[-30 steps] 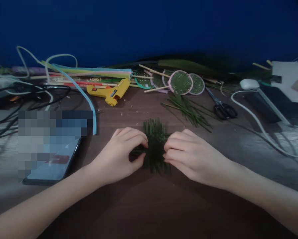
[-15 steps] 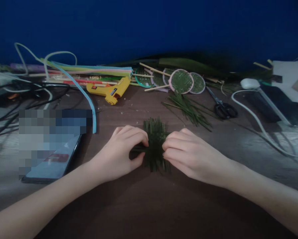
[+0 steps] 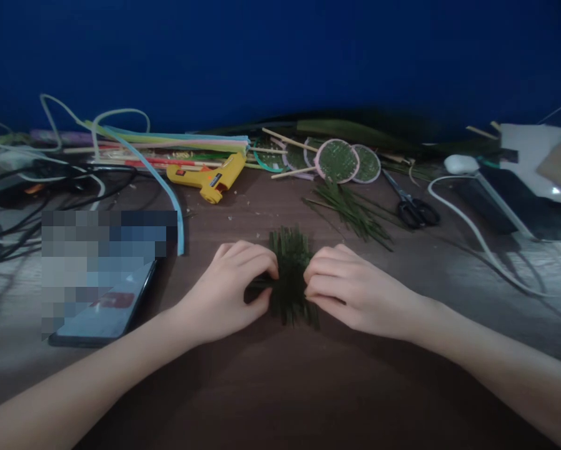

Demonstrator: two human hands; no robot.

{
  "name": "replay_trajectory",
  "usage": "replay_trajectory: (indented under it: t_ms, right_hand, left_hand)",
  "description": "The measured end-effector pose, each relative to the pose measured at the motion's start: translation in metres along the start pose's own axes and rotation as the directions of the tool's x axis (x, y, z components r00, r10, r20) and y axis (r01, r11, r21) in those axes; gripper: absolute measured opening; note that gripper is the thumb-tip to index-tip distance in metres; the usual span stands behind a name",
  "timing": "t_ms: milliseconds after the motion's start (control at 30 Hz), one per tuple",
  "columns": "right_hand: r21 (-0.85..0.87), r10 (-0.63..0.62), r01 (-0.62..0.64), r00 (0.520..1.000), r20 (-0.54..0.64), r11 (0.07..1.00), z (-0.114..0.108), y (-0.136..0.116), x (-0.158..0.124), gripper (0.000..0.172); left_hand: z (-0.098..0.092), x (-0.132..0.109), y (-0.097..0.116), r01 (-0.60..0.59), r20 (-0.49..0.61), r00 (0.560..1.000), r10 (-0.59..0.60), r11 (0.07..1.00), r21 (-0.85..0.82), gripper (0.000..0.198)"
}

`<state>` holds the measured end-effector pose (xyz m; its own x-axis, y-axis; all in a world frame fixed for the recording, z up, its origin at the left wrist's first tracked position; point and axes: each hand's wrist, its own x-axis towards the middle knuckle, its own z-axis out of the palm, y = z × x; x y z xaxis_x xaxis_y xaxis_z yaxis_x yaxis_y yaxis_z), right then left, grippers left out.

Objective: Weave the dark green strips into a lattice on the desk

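Observation:
Between my hands lies a small mat of woven green leaf strips, low over the brown table, with loose strip ends sticking out at its far and near edges. My left hand pinches the mat's left side between thumb and fingers. On the right side, my right hand grips the edge with its fingers bent and pressed together; its fingertips partly cover the strips. Beyond the mat is a loose pile of cut leaf strips.
A yellow glue gun, round woven fans with sticks and black-handled scissors lie along the back. At left are a phone, a blue strip and tangled cables. A white cable curves at right.
The view has shifted slightly, so the background objects sit a little lower. Both hands keep their hold on the woven mat, with hardly any movement.

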<state>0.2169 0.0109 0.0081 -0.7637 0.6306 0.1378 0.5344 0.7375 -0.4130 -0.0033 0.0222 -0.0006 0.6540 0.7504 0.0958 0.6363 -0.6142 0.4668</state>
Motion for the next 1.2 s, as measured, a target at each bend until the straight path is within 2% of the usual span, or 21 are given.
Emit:
replay_trajectory:
  t_ms: [67,133,167,267,333,433,533,700,867,1033,1200]
  right_hand:
    - [0.116,0.019,-0.014,0.999,-0.037,0.993,-0.001,0.003,0.001,0.013]
    - [0.203,0.083,-0.051,0.985,-0.152,0.978,-0.003,0.009,0.002,0.009]
    - [0.211,0.159,-0.110,0.960,-0.230,0.971,-0.004,0.014,0.002,0.009]
    - [0.205,0.375,-0.315,0.815,-0.443,0.927,-0.004,0.031,0.001,0.007]
    - [0.121,0.416,-0.421,0.735,-0.535,0.899,-0.003,0.043,0.000,0.006]
    - [-0.015,0.401,-0.519,0.678,-0.616,0.855,0.001,0.058,-0.003,0.011]
    - [-0.094,0.409,-0.574,0.680,-0.609,0.814,0.004,0.065,-0.004,0.014]
    - [-0.140,0.377,-0.553,0.710,-0.594,0.821,0.006,0.067,-0.004,0.013]
    - [-0.097,0.381,-0.528,0.716,-0.585,0.844,0.005,0.069,-0.004,0.015]
    - [0.043,0.443,-0.529,0.660,-0.606,0.847,0.005,0.073,-0.005,0.014]
    - [0.217,0.582,-0.565,0.617,-0.531,0.796,-0.003,0.075,-0.001,0.011]
  left_hand:
    - [0.000,-0.001,0.001,-0.034,-0.025,0.999,0.034,0.999,0.012,0.015]
    - [-0.001,-0.003,0.001,-0.082,-0.060,0.995,0.084,0.996,0.039,0.018]
    - [-0.001,-0.003,0.002,-0.112,-0.073,0.991,0.116,0.992,0.056,0.019]
    - [-0.001,-0.006,0.002,-0.229,-0.066,0.970,0.236,0.969,0.097,0.022]
    - [-0.001,-0.006,0.003,-0.314,-0.014,0.948,0.318,0.943,0.111,0.025]
    - [-0.001,-0.006,0.005,-0.357,0.075,0.934,0.350,0.925,0.130,0.029]
    - [-0.002,-0.006,0.008,-0.337,0.096,0.941,0.324,0.926,0.170,0.031]
    - [-0.002,-0.009,0.015,-0.316,0.082,0.949,0.306,0.927,0.203,0.042]
    - [0.003,-0.014,0.027,-0.190,0.074,0.981,0.181,0.970,0.152,0.045]
    - [0.010,-0.017,0.040,-0.038,0.063,0.998,0.031,0.992,0.121,0.042]
    - [0.012,-0.013,0.049,0.006,0.063,0.998,-0.010,0.998,0.059,0.039]
